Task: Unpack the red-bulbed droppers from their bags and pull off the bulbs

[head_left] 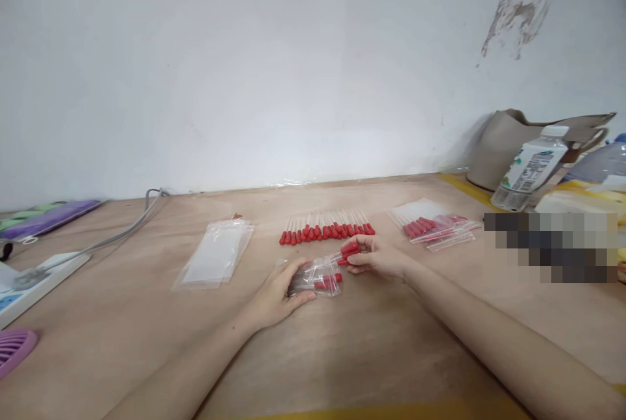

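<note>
My left hand (283, 293) holds a clear plastic bag (317, 269) low over the table, fingers and thumb on its left side. Inside the bag lies a red-ended dropper (327, 282) with a thin clear stem. My right hand (374, 258) pinches red-ended droppers (349, 252) at the bag's right opening, their clear stems pointing into it. Just beyond my hands, a row of several red-ended droppers (325, 231) lies with stems toward the wall. To the left is a stack of flat clear bags (215, 254). On the right, filled bags (425, 224) hold more droppers.
A plastic bottle (533, 169) and a grey-brown bag (493, 146) stand at the back right. At the left are a power strip (59, 283) with a grey cable (122, 234), a purple-green packet (59, 218) and a pink slotted object (17, 349). The wall (244, 68) bounds the table behind.
</note>
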Motion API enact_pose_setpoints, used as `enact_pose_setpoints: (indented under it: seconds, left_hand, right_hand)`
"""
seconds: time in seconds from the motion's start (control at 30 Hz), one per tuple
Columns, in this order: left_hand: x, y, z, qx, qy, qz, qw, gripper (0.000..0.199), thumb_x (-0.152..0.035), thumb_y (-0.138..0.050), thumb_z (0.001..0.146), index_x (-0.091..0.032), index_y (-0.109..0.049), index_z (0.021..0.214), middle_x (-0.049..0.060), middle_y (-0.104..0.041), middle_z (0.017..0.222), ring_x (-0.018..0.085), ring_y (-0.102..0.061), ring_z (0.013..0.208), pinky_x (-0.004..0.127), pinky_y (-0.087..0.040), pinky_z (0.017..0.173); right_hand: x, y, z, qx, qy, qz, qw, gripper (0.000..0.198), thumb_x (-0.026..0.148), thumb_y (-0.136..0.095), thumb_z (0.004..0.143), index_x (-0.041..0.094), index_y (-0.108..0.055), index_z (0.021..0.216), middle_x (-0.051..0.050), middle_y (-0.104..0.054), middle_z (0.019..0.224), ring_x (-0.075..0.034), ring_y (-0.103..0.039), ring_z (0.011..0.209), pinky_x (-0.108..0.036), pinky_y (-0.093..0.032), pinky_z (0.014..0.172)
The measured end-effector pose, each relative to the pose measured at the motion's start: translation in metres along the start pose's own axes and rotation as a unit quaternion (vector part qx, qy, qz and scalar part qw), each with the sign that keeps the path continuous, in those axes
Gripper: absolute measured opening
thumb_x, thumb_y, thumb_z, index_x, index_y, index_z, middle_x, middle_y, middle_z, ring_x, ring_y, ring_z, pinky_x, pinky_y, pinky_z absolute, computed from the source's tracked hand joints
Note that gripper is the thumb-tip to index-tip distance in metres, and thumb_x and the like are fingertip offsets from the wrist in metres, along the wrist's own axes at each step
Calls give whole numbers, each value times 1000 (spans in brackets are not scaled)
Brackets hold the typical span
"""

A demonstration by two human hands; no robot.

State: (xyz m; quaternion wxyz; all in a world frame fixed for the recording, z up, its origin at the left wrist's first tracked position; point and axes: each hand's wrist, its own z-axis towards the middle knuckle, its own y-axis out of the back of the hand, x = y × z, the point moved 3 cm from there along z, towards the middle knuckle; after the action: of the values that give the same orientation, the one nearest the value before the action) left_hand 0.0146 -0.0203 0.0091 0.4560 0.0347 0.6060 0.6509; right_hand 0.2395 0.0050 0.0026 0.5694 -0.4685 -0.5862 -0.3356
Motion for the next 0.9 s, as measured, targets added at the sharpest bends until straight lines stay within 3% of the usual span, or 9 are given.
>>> enact_pose_setpoints:
  seconds: [0.2,0.33,0.53,0.63,0.7,0.73,0.83,0.9]
  left_hand:
    - [1,-1,0,5,4,-8,1000,51,-41,-53,80,-22,-37,124,8,-49,122,23,-47,109,39,-40,90]
    - [0,0,0,6,10,-10,1000,50,-42,-54,80,-23,-38,123,8,-50,121,23,-48,107,37,-40,90]
    - [-3,7,1,16,6,-69,998,64,-43,-64,70,-22,-38,125,8,-45,126,25,-43,114,38,-37,95]
    - [-11,16,10,-35,40,-149,987,48,-42,-60,74,-20,-51,115,8,-51,121,24,-47,111,37,-35,97]
    - [-17,20,20,-71,119,-251,958,37,-43,-53,79,-18,-59,105,8,-59,109,22,-54,101,36,-39,93]
    - [-20,19,26,-70,166,-325,928,35,-43,-52,81,-16,-60,102,8,-62,102,20,-58,94,35,-42,90]
    - [-30,12,42,-54,274,-543,792,28,-36,-50,84,-11,-61,89,8,-66,83,14,-62,73,26,-51,73]
    - [-33,7,48,-44,317,-610,724,22,-27,-49,86,-10,-60,77,6,-64,70,10,-60,58,19,-51,58]
  right_hand:
    - [-4,11,6,-18,19,-12,1000,35,41,-70,63,16,-55,81,3,-58,63,-4,-50,49,-17,-39,45]
    - [20,25,1,-60,34,-89,994,38,46,-70,60,14,-55,73,2,-59,61,-4,-48,46,-18,-37,46]
    - [69,40,-17,-165,173,-181,954,33,46,-63,68,14,-59,78,-2,-63,67,-9,-53,54,-22,-42,52]
    - [67,19,-23,-266,298,-230,888,26,41,-56,76,16,-59,83,-4,-64,74,-13,-58,65,-25,-47,60]
    - [58,-8,-24,-255,363,-340,829,17,30,-53,80,17,-60,88,-4,-65,78,-14,-59,70,-27,-48,65]
    - [53,-23,-25,-239,402,-393,792,15,24,-50,82,17,-60,91,-5,-65,82,-15,-59,73,-28,-48,67]
    - [39,-61,-27,-145,522,-508,670,24,12,-39,85,15,-56,102,-8,-64,91,-16,-58,81,-30,-48,74]
    - [32,-76,-27,-91,544,-557,621,25,10,-37,86,14,-56,102,-10,-62,96,-17,-56,88,-31,-47,78]
